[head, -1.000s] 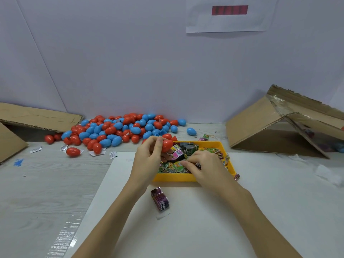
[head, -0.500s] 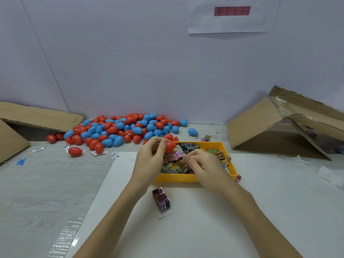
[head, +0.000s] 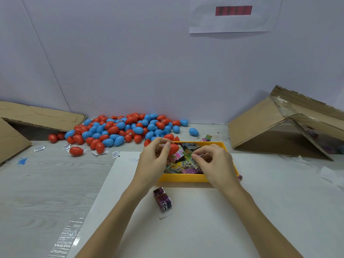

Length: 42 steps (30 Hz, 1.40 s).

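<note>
Left hand (head: 154, 161): fingers and thumb curled round a red egg (head: 173, 148), held just above the near-left part of the yellow tray (head: 182, 178). Can't tell if the egg is a whole shell or a half; the fingers cover part of it.

Right hand (head: 216, 164): thumb and forefinger pinch a green packet (head: 190, 155), other fingers curled loosely. The packet sits tilted over the middle of the tray, just beside the red egg. Can't tell if the two touch.

The tray is on the far edge of a white sheet (head: 204, 229), which lies on the table (head: 46, 183). It is full of small printed packets (head: 178, 168) in green, pink and yellow, loosely heaped.

On the sheet near the tray's front wall, between the forearms: a purple bundle of packets (head: 162, 199) with a rubber band round it, lying flat, apart from the tray.

One small pink packet (head: 240, 177) lies at the tray's right near corner, touching it or nearly so. Another small packet (head: 208, 137) is behind the tray's far right corner.

Behind and left of the tray: a pile of red and blue eggs (head: 121, 129) against the wall. A single blue egg (head: 193, 131) sits right of the pile, and a single red egg (head: 76, 151) lies in front of its left side, among paper scraps.

Far right: a cardboard box (head: 260, 127) tipped on its side. Far left: flattened cardboard (head: 37, 114). On the wall above: a white paper (head: 234, 23) with a red bar.
</note>
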Motion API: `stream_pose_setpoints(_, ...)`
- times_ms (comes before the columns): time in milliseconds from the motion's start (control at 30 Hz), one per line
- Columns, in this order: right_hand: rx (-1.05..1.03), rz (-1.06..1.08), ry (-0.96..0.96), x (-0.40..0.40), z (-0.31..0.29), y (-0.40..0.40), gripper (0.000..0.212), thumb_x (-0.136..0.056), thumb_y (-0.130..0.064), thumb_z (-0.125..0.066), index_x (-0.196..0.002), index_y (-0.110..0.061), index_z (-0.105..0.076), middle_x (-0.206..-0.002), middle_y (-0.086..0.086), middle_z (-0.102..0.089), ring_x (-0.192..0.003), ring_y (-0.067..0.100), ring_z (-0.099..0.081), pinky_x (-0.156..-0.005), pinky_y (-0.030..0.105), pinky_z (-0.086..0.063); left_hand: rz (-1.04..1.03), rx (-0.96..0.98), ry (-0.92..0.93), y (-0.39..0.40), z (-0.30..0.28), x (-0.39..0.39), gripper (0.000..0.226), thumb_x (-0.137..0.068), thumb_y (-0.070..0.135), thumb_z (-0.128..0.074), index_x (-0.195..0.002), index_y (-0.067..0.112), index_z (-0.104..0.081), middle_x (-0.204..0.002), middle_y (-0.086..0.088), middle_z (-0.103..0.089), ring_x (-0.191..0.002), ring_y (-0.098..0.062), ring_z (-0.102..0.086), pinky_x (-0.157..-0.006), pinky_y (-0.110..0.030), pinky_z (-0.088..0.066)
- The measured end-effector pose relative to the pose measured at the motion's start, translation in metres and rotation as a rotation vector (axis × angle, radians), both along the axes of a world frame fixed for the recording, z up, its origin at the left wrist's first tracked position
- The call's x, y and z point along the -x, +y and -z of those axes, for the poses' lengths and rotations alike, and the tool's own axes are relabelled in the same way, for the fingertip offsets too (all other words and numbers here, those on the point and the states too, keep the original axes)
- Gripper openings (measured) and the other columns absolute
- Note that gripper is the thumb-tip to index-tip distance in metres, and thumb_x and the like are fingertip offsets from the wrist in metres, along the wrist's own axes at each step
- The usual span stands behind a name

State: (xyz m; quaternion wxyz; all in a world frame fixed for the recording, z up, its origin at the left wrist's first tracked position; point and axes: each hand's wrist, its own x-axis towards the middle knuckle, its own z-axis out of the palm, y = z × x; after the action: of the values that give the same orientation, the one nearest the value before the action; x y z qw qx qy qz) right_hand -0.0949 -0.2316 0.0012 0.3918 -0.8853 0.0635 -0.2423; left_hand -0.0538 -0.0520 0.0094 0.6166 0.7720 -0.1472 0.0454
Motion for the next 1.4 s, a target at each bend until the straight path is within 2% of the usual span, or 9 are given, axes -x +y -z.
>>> stream_pose_setpoints(233, 0.044, 0.001, -0.068, 0.001, 0.001, 0.001, 0.017, -0.099, -0.026, -0.067, -0.093, -0.014, -0.077, -0.095, -0.001, -0.070, -0.082, 0.004, -0.063, -0.069, 0.005, -0.046, 0.052, -0.106, -0.080, -0.004, 0.002, 0.005, 0.026, -0.106, 0.017, -0.051, -0.107, 0.031, -0.073, -0.103, 0.008, -0.071, -0.087, -0.015, -0.069, -0.078, -0.037, -0.060)
stream_pose_setpoints(367, 0.142, -0.043, -0.093, 0.001, 0.002, 0.001, 0.015, -0.096, -0.022, -0.070, -0.097, -0.011, -0.081, -0.097, 0.002, -0.070, -0.086, 0.011, -0.062, -0.075, 0.017, -0.050, 0.027, -0.167, -0.187, -0.004, 0.006, 0.003, 0.014, -0.099, 0.023, -0.065, -0.109, 0.027, -0.074, -0.103, 0.008, -0.069, -0.083, -0.001, -0.063, -0.068, -0.016, -0.052)
stream_pose_setpoints(500, 0.174, -0.054, -0.133, 0.002, 0.001, 0.003, 0.012, -0.094, -0.020, -0.074, -0.096, -0.012, -0.081, -0.095, -0.001, -0.070, -0.084, 0.006, -0.059, -0.070, 0.001, -0.039, -0.009, -0.230, -0.273, -0.006, 0.009, 0.003, 0.017, -0.091, 0.029, -0.075, -0.108, 0.025, -0.076, -0.109, 0.011, -0.064, -0.092, 0.002, -0.061, -0.069, -0.011, -0.050)
stream_pose_setpoints(767, 0.134, -0.059, -0.056, -0.001, 0.005, 0.002, 0.017, -0.099, -0.025, -0.067, -0.101, -0.013, -0.078, -0.095, -0.001, -0.071, -0.084, 0.007, -0.061, -0.066, 0.005, -0.040, -0.018, -0.441, -0.333, -0.007, 0.014, 0.004, 0.026, -0.091, 0.034, -0.075, -0.114, 0.023, -0.075, -0.112, 0.006, -0.060, -0.100, -0.004, -0.055, -0.078, 0.001, -0.039)
stream_pose_setpoints(933, 0.080, -0.151, -0.091, 0.001, 0.002, 0.003, 0.013, -0.097, -0.023, -0.069, -0.101, -0.016, -0.079, -0.093, -0.007, -0.071, -0.087, 0.000, -0.062, -0.073, 0.006, -0.045, -0.090, -0.336, -0.314, -0.009, 0.013, 0.004, 0.026, -0.092, 0.037, -0.071, -0.111, 0.019, -0.077, -0.110, 0.006, -0.060, -0.103, -0.002, -0.054, -0.083, -0.005, -0.042)
stream_pose_setpoints(1100, 0.131, -0.191, -0.079, 0.001, 0.006, 0.005, 0.017, -0.099, -0.024, -0.066, -0.107, -0.017, -0.078, -0.098, -0.005, -0.073, -0.091, 0.006, -0.064, -0.083, 0.024, -0.053, -0.121, -0.249, -0.334, -0.008, 0.012, 0.002, 0.007, -0.090, 0.024, -0.077, -0.097, 0.021, -0.079, -0.105, 0.008, -0.063, -0.104, -0.004, -0.059, -0.087, -0.017, -0.049)
stream_pose_setpoints(1167, 0.151, -0.134, -0.083, 0.001, 0.006, 0.007, 0.028, -0.102, -0.025, -0.062, -0.126, -0.015, -0.071, -0.108, -0.002, -0.072, -0.097, 0.007, -0.063, -0.089, 0.025, -0.054, -0.126, -0.258, -0.370, -0.006, 0.012, 0.002, 0.006, -0.090, 0.019, -0.077, -0.095, 0.019, -0.079, -0.105, 0.007, -0.063, -0.103, -0.006, -0.060, -0.088, -0.020, -0.051)
stream_pose_setpoints(1267, 0.104, -0.181, -0.150, 0.002, 0.000, 0.006, 0.051, -0.098, -0.027, -0.067, -0.147, -0.018, -0.054, -0.113, -0.007, -0.067, -0.102, 0.002, -0.061, -0.090, 0.013, -0.049, -0.096, -0.335, -0.483, -0.004, 0.012, 0.001, 0.009, -0.089, 0.013, -0.077, -0.098, 0.010, -0.079, -0.107, -0.001, -0.063, -0.101, -0.013, -0.062, -0.087, -0.024, -0.053)
stream_pose_setpoints(1400, 0.116, -0.273, -0.223, 0.004, -0.001, 0.008, 0.032, -0.092, -0.018, -0.076, -0.125, -0.019, -0.073, -0.106, -0.007, -0.073, -0.095, 0.002, -0.067, -0.085, 0.020, -0.056, -0.061, -0.464, -0.644, -0.005, 0.011, 0.001, 0.013, -0.085, 0.009, -0.081, -0.097, 0.005, -0.077, -0.110, -0.011, -0.065, -0.102, -0.025, -0.064, -0.084, -0.035, -0.058)
